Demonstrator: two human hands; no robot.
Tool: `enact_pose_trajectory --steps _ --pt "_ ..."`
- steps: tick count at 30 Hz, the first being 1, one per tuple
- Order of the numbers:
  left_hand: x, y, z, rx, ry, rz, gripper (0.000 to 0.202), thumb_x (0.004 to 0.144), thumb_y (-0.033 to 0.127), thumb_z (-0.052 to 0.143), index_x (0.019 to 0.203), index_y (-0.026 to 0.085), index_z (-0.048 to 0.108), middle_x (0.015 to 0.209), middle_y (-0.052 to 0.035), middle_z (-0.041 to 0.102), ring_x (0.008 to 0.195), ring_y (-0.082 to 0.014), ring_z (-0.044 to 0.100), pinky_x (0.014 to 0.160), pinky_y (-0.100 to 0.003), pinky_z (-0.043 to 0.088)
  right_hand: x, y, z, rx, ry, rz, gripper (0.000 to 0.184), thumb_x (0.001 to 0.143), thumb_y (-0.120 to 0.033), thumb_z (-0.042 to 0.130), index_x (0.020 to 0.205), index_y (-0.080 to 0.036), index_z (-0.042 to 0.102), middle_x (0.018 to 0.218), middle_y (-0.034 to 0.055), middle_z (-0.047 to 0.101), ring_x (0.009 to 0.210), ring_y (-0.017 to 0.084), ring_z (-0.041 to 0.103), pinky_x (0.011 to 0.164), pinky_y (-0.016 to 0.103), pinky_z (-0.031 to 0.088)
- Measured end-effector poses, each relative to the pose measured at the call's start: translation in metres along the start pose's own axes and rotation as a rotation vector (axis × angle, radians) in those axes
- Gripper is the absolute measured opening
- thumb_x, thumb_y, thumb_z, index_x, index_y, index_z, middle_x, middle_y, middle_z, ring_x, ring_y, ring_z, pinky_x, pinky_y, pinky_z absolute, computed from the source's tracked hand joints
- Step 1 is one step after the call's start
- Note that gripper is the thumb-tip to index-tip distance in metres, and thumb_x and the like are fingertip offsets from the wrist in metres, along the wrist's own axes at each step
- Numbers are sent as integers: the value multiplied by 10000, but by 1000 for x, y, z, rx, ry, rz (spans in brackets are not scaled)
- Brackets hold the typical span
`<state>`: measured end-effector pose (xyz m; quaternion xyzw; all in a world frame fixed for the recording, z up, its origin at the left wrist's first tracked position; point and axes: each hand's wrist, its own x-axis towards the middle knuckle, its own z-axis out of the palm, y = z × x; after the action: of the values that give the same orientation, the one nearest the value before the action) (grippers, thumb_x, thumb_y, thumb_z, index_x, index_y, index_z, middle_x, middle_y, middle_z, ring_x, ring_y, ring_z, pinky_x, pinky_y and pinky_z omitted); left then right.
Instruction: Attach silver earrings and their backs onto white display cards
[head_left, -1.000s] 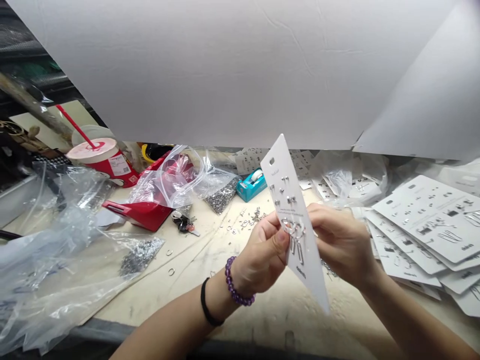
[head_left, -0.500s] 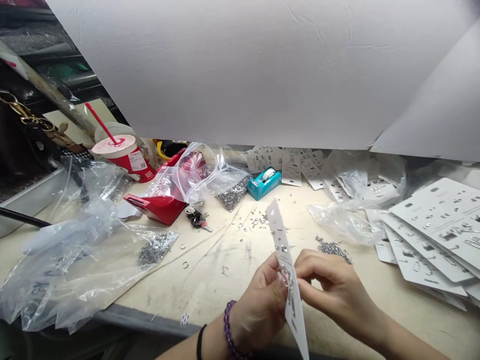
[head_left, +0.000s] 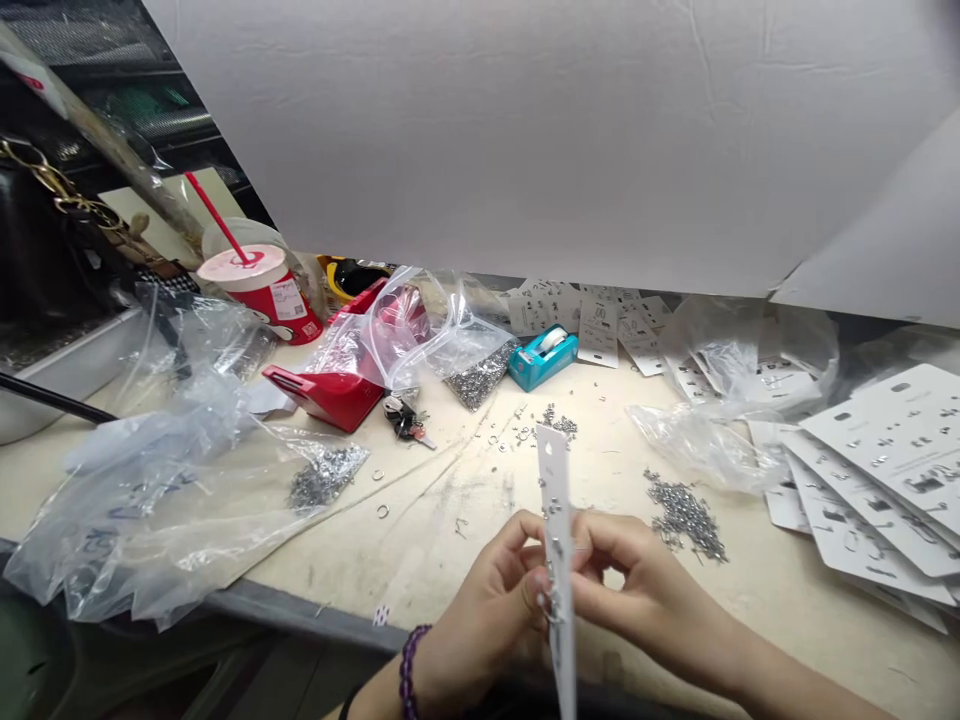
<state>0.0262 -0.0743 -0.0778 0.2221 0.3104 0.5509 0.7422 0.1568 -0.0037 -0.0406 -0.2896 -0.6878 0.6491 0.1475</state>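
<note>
White card (head_left: 556,500) standing nearly edge-on

In the head view, the left hand (head_left: 499,610) is gripping the white card between thumb and fingers, holding it upright over the table (head_left: 420,560). The right hand (head_left: 641,580) is curling behind it; whether its fingers are pinching anything, I cannot tell. Metal pieces (head_left: 686,515) are lying beyond.
</note>
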Motion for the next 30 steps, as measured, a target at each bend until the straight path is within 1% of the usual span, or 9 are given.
enact_pose_trajectory --steps 4,8,9,12,19,23,26,28,30 --pt "-5 9 -3 -52 -51 -44 244 720 288 652 772 190 435 549 54 448 394 -51 426 370 -135 381 11 -10 0 9 -77 -11 242 734 -347 637 638 -171 502 635 -16 602 526 78 487 482 198 362" --pt "-10 22 -5 -369 -215 -1 258 679 341 676 781 189 494 511 57 359 424 -62 346 386 -147 370 45 -15 -22 -124 -314 -159 259 781 -406 563 717 -154 556 690 0 569 596 93 487 533 207 385" --pt "-11 27 -5 -476 -205 12 244 687 352 662 773 184 508 504 56 336 446 -70 335 409 -157 380 58 -14 -28 -226 -288 -204 261 845 -376 474 754 -153 572 701 4 567 608 92 496 553 208 393" --pt "-16 38 -5 -701 -156 54 140 749 291 592 762 166 532 506 40 361 487 -85 375 445 -173 388 100 -4 -40 -820 24 -314 152 860 -228 461 857 -166 600 806 23 585 709 110 520 625 219 381" --pt "-7 33 -8 -954 -129 -21 124 775 152 579 868 198 513 607 47 523 561 -79 469 508 -167 380 152 16 -29 -990 -33 -355 121 787 -180 520 702 -171 605 813 53 561 768 174 501 540 239 307" --pt "8 29 0 -972 -138 -98 157 760 181 614 870 196 503 597 59 508 554 -73 456 501 -160 369 136 3 -32 -941 45 -350 102 810 -193 492 758 -163 574 844 56 552 764 162 494 561 241 348" --pt "18 26 9 -922 -113 -130 205 726 173 653 857 191 496 605 66 486 552 -59 446 497 -148 362 94 -12 -39 -797 195 -323 169 884 -225 391 819 -166 535 815 36 534 715 120 498 585 227 401" --pt "24 23 15 -835 -79 -146 235 699 173 679 846 190 496 609 69 464 549 -52 438 493 -143 358 58 -19 -41 -432 340 -279 155 872 -278 445 787 -178 528 778 18 527 675 109 505 544 214 415" --pt "29 19 21 -707 -34 -147 258 676 194 700 838 191 500 605 69 439 537 -47 424 484 -142 351 23 -20 -40 -274 380 -288 127 853 -269 486 766 -192 537 756 5 521 643 100 510 522 212 418"
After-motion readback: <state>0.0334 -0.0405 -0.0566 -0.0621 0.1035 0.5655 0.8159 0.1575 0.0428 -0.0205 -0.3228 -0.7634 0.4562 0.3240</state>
